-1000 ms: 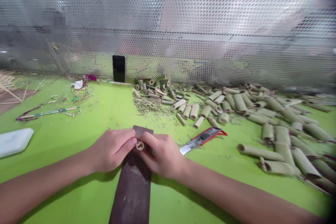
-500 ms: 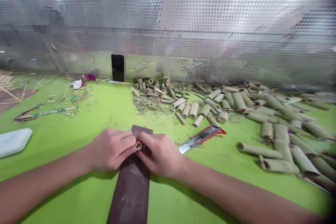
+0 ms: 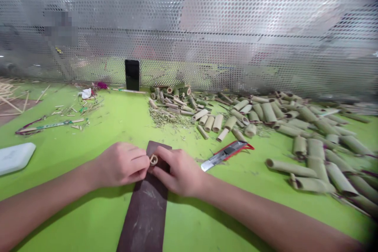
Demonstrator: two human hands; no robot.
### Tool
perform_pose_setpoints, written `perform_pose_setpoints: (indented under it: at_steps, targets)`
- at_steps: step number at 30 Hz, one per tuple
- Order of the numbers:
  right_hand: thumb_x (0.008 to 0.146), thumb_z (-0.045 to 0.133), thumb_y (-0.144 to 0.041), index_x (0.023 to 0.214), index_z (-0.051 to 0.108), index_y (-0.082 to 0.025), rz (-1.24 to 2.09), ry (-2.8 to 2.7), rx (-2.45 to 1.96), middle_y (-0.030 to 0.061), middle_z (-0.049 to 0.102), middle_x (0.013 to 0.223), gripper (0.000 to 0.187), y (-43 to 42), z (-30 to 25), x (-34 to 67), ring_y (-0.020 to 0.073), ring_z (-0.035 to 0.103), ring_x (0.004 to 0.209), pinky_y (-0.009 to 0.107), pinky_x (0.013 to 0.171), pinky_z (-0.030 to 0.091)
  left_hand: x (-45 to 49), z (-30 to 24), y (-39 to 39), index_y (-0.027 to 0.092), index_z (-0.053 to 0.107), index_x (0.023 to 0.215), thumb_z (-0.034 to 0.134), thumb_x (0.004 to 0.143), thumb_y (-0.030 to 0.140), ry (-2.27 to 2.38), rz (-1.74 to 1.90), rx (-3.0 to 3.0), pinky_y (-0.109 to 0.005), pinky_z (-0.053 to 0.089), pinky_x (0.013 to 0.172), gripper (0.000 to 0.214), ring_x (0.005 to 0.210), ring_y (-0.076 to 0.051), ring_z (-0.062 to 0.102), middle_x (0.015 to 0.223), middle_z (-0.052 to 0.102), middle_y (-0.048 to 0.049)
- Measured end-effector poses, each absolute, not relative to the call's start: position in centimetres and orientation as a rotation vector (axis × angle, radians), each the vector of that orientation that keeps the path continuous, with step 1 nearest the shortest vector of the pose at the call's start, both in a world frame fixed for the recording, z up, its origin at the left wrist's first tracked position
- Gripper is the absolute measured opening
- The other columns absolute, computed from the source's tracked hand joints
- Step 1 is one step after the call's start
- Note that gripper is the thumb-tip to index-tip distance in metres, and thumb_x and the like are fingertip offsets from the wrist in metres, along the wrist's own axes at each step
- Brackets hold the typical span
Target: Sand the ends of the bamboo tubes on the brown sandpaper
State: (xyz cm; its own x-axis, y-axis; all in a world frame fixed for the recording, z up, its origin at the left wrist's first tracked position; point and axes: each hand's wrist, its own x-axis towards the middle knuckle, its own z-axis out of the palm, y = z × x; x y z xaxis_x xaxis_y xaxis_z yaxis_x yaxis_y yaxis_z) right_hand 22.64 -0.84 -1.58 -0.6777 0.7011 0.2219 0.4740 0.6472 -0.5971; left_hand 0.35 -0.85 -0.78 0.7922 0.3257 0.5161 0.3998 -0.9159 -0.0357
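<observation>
Across the green table [image 3: 189, 234], many cut bamboo tubes [image 3: 317, 165] lie heaped to the right; whether any are finished cannot be told. Over a dark strip [image 3: 144, 212], the right hand [image 3: 181, 173] pinches a small bamboo piece [image 3: 153, 160]; the left hand [image 3: 124, 165], fingers curled, meets it, grip unclear. This piece seems mid-work, not yet set down.

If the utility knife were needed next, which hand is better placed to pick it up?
Probably the right hand: the utility knife lies beside it, while the left hand is farther off, across the dark strip.
</observation>
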Motion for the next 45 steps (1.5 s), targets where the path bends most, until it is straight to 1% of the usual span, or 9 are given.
perform_pose_setpoints:
  at_steps: [6,12,19,23,26,31,36,40,45]
  targets:
    - [0.095,0.061,-0.027,0.089,0.053,-0.02,0.923,-2.238,-0.951,-0.001,0.063,0.071,0.012,-0.5,-1.3,22.8,0.0132,0.056,0.059,0.023,0.053,0.038,-0.2,-1.1,-0.3,0.02,0.053,0.078,0.047,0.096,0.012,-0.668,-0.909,-2.862,-0.025,0.037,0.054,0.02,0.056,-0.011,0.048,0.066,0.055,0.0022]
    - [0.099,0.058,-0.034,0.1,0.055,-0.019,1.143,-1.91,-0.945,0.004,0.07,0.083,0.015,0.2,-1.4,23.4,0.0157,0.064,0.067,0.027,0.056,0.05,-3.2,-0.8,2.0,0.022,0.054,0.071,0.04,0.099,0.02,-1.009,-0.851,-2.841,-0.024,0.035,0.046,0.031,0.047,-0.012,0.045,0.056,0.053,0.0015]
    - [0.098,0.057,-0.033,0.113,0.054,-0.018,1.067,-1.836,-0.917,0.0058,0.067,0.089,0.021,0.7,-1.5,24.0,0.0165,0.064,0.069,0.031,0.061,0.056,-8.3,0.8,5.7,0.02,0.055,0.065,0.042,0.091,0.032,-1.801,-0.22,-2.4,-0.028,0.035,0.049,0.032,0.049,-0.017,0.052,0.06,0.061,-0.0034]
    - [0.098,0.056,-0.031,0.113,0.054,-0.02,0.983,-1.925,-0.871,0.0061,0.067,0.093,0.019,0.5,-1.7,24.0,0.0162,0.064,0.071,0.031,0.061,0.055,-10.2,1.1,6.7,0.019,0.051,0.055,0.045,0.09,0.039,-1.956,-0.14,-2.185,-0.028,0.029,0.047,0.04,0.041,-0.018,0.042,0.05,0.053,-0.0057]
    - [0.099,0.053,-0.029,0.114,0.053,-0.021,0.951,-1.982,-0.825,0.0068,0.069,0.094,0.017,0.4,-1.8,24.0,0.0168,0.065,0.073,0.03,0.06,0.054,-10.5,1.5,6.8,0.018,0.058,0.063,0.046,0.09,0.04,-2.011,-0.099,-2.063,-0.029,0.03,0.047,0.036,0.041,-0.019,0.043,0.051,0.053,-0.0071]
    - [0.098,0.053,-0.028,0.113,0.055,-0.019,0.852,-2.094,-0.817,0.0036,0.068,0.082,0.017,0.3,-2.0,24.0,0.0145,0.059,0.063,0.027,0.054,0.048,-7.4,1.5,4.9,0.018,0.069,0.106,0.038,0.098,0.044,-1.842,-0.376,-2.34,-0.029,0.035,0.046,0.042,0.05,-0.02,0.055,0.07,0.065,-0.0077]
    - [0.094,0.058,-0.024,0.112,0.062,-0.016,0.961,-2.191,-0.745,0.0025,0.067,0.082,0.02,0.0,-1.9,23.6,0.0126,0.057,0.06,0.025,0.052,0.045,-2.3,0.2,0.9,0.017,0.06,0.11,0.038,0.105,0.04,-1.247,-0.836,-2.834,-0.022,0.035,0.043,0.032,0.049,-0.012,0.053,0.07,0.062,-0.0008]
    - [0.085,0.067,-0.015,0.098,0.067,-0.016,1.27,-2.184,-0.653,0.0019,0.069,0.087,0.013,-0.7,-0.9,22.9,0.0141,0.063,0.074,0.026,0.066,0.052,-0.3,-0.3,-0.9,0.024,0.052,0.129,0.045,0.105,0.027,-0.675,-0.849,-3.015,-0.022,0.045,0.057,0.025,0.065,-0.012,0.059,0.09,0.067,-0.0007]
    - [0.086,0.074,-0.025,0.098,0.069,-0.014,1.772,-1.955,-0.668,0.003,0.07,0.088,0.017,-0.8,-0.5,22.7,0.0149,0.065,0.076,0.03,0.073,0.055,-0.2,-0.4,-0.9,0.022,0.061,0.127,0.053,0.103,0.02,-0.64,-0.95,-3.098,-0.022,0.051,0.066,0.026,0.077,-0.012,0.064,0.1,0.069,-0.0044]
